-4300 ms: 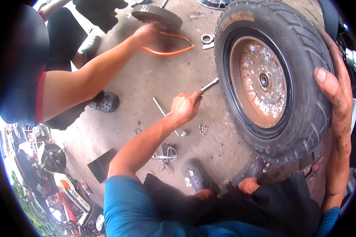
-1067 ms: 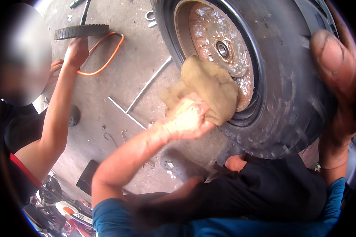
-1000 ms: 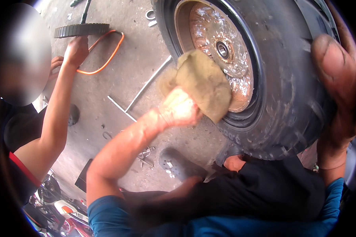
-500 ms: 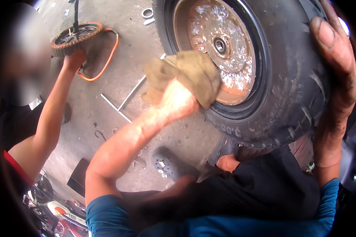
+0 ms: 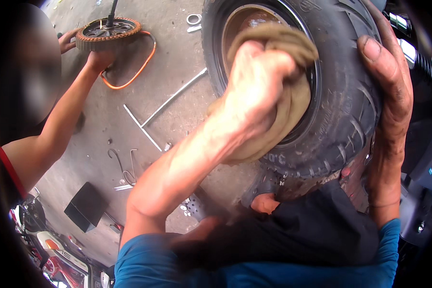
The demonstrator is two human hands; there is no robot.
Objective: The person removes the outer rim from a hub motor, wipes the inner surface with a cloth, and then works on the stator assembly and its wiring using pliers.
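A black knobbly tire (image 5: 338,108) on a rusty-brown metal wheel (image 5: 231,30) stands upright in front of me. My left hand (image 5: 257,79) is closed on a bunched olive-brown cloth (image 5: 293,108). It presses the cloth over the wheel's hub side, hiding most of the hub, and part of the cloth hangs down past the tire's lower edge. On the tire's right side, my right hand (image 5: 391,79) grips the tread, thumb toward me and fingers reaching around the far side.
At upper left, another person's hand (image 5: 101,60) is at a smaller tired wheel (image 5: 108,41) beside an orange hose (image 5: 146,65). A T-shaped metal bar (image 5: 170,98), a ring-shaped tool (image 5: 194,19) and hooked wires (image 5: 122,165) lie on the floor. A black box (image 5: 86,206) and motorcycle (image 5: 53,242) are at lower left.
My left hand has moved up and right with the cloth, from the wheel's left edge onto its middle, covering the bearing. My right hand stays on the tire as the view shifts.
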